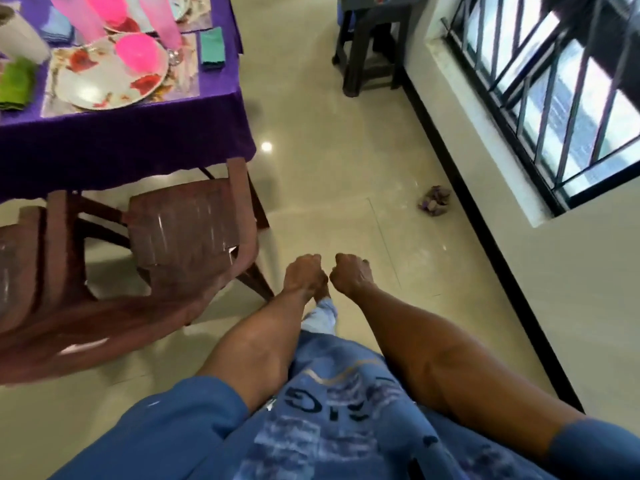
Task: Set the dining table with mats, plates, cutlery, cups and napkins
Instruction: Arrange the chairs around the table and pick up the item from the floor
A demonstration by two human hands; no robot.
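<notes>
The dining table [121, 140] under a purple cloth stands at the upper left. On it a floral plate [104, 81] rests on a mat [187, 64], with a pink cup [140, 55] on the plate. A teal napkin [212, 47] lies to the right of the plate and a green napkin [15, 84] to its left. Tall pink glasses [162, 22] stand behind. My left hand [304, 273] and my right hand [349, 273] are held out low over the floor, away from the table, both curled into fists with nothing seen in them.
A brown plastic chair [173, 237] stands between me and the table. A dark stool [370, 46] stands by the far wall. A window with black bars [554, 81] fills the right. A small crumpled purple scrap [434, 200] lies on the tiled floor [329, 150].
</notes>
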